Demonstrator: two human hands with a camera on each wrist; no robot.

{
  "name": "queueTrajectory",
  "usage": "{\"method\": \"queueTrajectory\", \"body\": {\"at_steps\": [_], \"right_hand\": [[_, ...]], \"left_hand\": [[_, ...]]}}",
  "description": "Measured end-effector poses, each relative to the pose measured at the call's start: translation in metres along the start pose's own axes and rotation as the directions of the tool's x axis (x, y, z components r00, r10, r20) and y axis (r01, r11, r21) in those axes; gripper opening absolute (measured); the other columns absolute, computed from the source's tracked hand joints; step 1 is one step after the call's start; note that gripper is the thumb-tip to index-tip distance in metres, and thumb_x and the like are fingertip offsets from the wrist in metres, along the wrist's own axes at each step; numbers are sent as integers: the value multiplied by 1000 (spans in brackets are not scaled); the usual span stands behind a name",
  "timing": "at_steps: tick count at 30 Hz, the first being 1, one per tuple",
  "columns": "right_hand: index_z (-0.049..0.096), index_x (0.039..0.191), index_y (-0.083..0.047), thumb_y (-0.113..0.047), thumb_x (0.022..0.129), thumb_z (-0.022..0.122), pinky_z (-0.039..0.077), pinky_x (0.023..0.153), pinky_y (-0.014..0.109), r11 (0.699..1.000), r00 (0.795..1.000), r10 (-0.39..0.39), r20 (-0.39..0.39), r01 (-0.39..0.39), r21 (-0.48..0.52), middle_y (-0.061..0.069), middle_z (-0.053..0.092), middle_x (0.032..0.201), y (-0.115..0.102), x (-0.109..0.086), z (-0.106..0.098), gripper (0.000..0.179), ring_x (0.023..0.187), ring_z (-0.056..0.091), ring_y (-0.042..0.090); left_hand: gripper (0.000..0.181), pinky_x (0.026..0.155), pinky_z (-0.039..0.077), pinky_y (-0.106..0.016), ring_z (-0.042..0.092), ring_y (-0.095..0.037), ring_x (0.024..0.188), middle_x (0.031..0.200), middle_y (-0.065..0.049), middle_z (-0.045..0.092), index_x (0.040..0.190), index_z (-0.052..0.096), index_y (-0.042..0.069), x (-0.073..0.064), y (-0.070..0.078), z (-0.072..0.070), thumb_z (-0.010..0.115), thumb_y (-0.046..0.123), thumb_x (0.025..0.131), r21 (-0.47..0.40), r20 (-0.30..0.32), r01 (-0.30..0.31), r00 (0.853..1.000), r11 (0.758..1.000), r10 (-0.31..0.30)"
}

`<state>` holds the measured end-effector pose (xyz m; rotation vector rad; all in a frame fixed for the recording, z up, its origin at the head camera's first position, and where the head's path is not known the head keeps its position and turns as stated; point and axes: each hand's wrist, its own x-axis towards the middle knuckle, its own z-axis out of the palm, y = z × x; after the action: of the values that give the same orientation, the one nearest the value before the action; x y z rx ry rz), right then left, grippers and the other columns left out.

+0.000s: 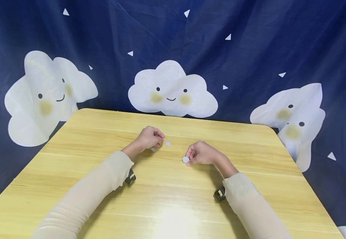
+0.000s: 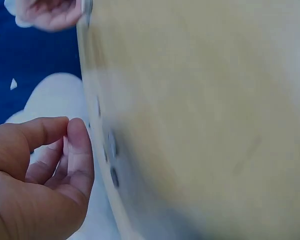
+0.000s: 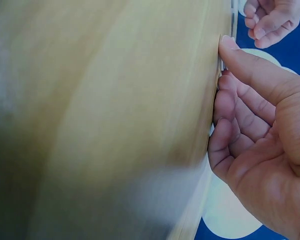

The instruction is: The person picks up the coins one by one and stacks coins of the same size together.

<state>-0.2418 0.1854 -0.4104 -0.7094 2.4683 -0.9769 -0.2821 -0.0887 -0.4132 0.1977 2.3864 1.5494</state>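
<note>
My right hand [image 1: 202, 153] pinches a pale silvery coin [image 1: 185, 159] by its edge between thumb and fingers, low over the table. The right wrist view shows only a thin rim of that coin [image 3: 222, 64] beside the thumb. To the left, my left hand [image 1: 151, 137] hovers with loosely bent fingers. Its thumb and index tips come close together in the left wrist view, and nothing shows between them. Just right of these fingertips lies a flat pale coin [image 1: 168, 143]. Another coin [image 1: 154, 149] sits below the left hand, partly covered by it.
A light wood table [image 1: 173, 192] stretches under both arms. Behind it hangs a dark blue curtain [image 1: 161, 30] printed with white clouds. In the left wrist view several small coins [image 2: 114, 177] lie along the tabletop. Each wrist carries a black camera [image 1: 130, 177].
</note>
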Motion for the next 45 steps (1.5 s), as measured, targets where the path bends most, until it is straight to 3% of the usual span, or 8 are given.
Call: {"method": "queueTrajectory", "body": {"at_steps": [6, 14, 19, 25, 27, 38, 45], "right_hand": [[72, 91, -4, -9, 77, 89, 52, 70, 26, 1000, 1000, 2, 7, -3, 8, -1, 68, 77, 1, 0, 2, 22, 72, 61, 12], [73, 90, -5, -10, 77, 89, 52, 71, 28, 1000, 1000, 1, 9, -1, 1, -2, 67, 76, 2, 0, 2, 22, 72, 61, 12], [73, 89, -5, -10, 77, 90, 51, 69, 27, 1000, 1000, 5, 3, -5, 2, -2, 67, 76, 1, 0, 2, 21, 72, 60, 12], [72, 90, -5, -9, 77, 89, 52, 70, 27, 1000, 1000, 6, 1, -6, 11, -2, 67, 76, 1, 0, 3, 22, 72, 60, 12], [72, 90, -5, -9, 77, 89, 52, 71, 27, 1000, 1000, 5, 0, -5, 11, -1, 67, 76, 1, 0, 3, 22, 73, 60, 12], [72, 90, -6, -11, 77, 90, 52, 72, 29, 1000, 1000, 13, -3, -14, -6, -1, 68, 77, -1, 1, 2, 23, 74, 62, 13], [72, 90, -6, -11, 77, 90, 52, 72, 30, 1000, 1000, 15, -4, -15, -5, -1, 68, 77, -1, 1, 2, 22, 74, 62, 13]], "left_hand": [[20, 74, 61, -31, 72, -22, 79, 98, -17, 72, 108, 71, -7, 7, -4, -21, 64, -2, 90, 47, -65, 11, 998, 999, -8], [19, 69, 56, -27, 68, -17, 76, 96, -13, 72, 111, 72, -3, 19, -13, -34, 67, 4, 94, 134, -69, 28, 997, 991, -19], [19, 71, 52, -29, 63, -18, 82, 99, -9, 72, 112, 73, 3, 26, -16, -37, 70, 11, 95, 223, -35, 7, 999, 975, 1], [25, 96, 49, -36, 65, -22, 101, 105, -9, 74, 115, 73, 2, 32, -17, -39, 77, 12, 92, 301, 38, -83, 996, 950, 75], [25, 100, 48, -38, 65, -23, 103, 105, -9, 74, 115, 73, 2, 35, -17, -39, 77, 12, 91, 303, 62, -103, 994, 947, 88], [27, 91, 53, -34, 66, -21, 98, 104, -10, 74, 116, 73, 0, 40, -17, -35, 77, 9, 91, 314, 144, -183, 979, 932, 143], [18, 91, 52, -34, 65, -20, 96, 100, -8, 74, 109, 75, 1, 44, -17, -33, 75, 9, 93, 401, 186, -253, 964, 880, 192]]}}
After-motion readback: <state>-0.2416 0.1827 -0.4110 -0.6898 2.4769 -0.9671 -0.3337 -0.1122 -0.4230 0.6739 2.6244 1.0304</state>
